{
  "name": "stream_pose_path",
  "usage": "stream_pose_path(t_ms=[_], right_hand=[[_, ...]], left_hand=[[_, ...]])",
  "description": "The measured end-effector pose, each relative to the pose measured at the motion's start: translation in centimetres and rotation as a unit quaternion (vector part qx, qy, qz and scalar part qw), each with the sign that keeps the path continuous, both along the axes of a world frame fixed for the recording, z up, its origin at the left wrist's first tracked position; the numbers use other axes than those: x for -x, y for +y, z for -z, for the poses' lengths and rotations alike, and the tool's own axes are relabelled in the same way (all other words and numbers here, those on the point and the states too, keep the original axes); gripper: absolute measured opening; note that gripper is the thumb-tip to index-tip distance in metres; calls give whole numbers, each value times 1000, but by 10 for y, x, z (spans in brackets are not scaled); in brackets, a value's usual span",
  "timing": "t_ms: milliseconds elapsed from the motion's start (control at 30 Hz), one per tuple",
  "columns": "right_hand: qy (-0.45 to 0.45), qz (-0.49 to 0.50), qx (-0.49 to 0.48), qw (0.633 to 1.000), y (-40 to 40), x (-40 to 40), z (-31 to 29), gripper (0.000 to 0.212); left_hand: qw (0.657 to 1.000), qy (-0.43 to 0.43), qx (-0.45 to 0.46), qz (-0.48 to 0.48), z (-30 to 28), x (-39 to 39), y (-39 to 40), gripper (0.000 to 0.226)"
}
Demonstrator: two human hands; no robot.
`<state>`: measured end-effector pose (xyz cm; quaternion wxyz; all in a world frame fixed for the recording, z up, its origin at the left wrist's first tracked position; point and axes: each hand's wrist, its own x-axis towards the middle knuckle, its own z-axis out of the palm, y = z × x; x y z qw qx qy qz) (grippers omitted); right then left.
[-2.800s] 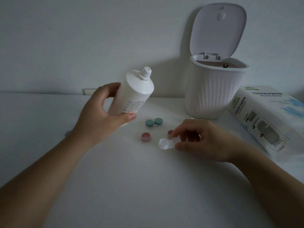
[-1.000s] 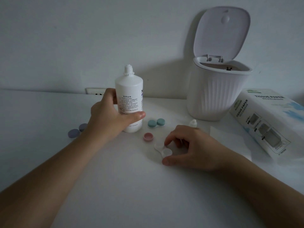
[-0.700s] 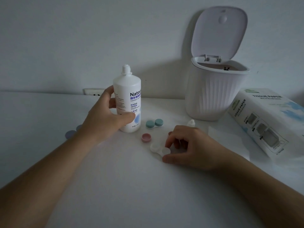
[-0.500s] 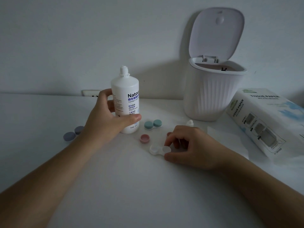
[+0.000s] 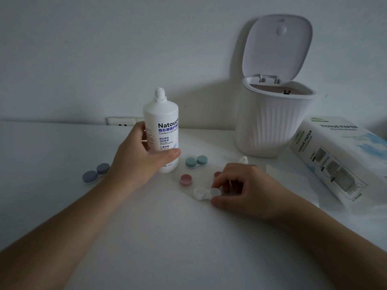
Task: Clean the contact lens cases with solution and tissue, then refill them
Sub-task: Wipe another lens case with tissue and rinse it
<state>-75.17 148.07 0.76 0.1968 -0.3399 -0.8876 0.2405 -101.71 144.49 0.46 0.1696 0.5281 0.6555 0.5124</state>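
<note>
1. Our left hand [image 5: 136, 158] is wrapped round the solution bottle [image 5: 162, 130], thumb across the front, fingers behind. The bottle stands upright on the desk [image 5: 188, 248] with its neck bare, no cap on. If we tilt it carelessly or squeeze too hard, we'd flood the desk rather than the wells.
2. Our right hand [image 5: 243, 189] pinches one end of the clear lens case [image 5: 206, 193] between thumb and fingertips. The case sits low by the desk just ahead of that hand, both wells uncapped. The grip is on the edge only, so a nudge from the bottle tip could flip it or spill it.
3. Pink cap [image 5: 186, 179] lies just left of the right hand. A second pink one [image 5: 217, 174] is half hidden behind the fingers. Sweeping the hand sideways could knock either off or roll it away.
4. The small white bottle cap [image 5: 244, 159] stands just beyond the right knuckles. It would be easy to clip on a reach to the tissue box [image 5: 335, 155], far right of that hand.
5. The green case [image 5: 196, 161], capped, sits right beside the bottle base, so a bottle set down blind could land on it.
6. The purple case [image 5: 96, 173] lies left of the left wrist, where the forearm could brush it.
7. The bin [image 5: 272, 126] stands open beyond the right hand. Caps flicked that way may drop in.
</note>
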Motion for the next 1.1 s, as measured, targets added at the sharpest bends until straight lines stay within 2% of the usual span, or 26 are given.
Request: stream_pose_path(t_ms=[200,433,1100], right_hand=[[74,47,65,994,3,-8,-5,17],[153,70,107,980,0,-10,-13,22],[217,41,121,968,-7,-9,-18,14]], left_hand=[[999,12,-41,9,-2,7,-2,68],[986,130,-89,48,-6,19,-9,73],[930,321,-164,70,-3,30,-2,73]])
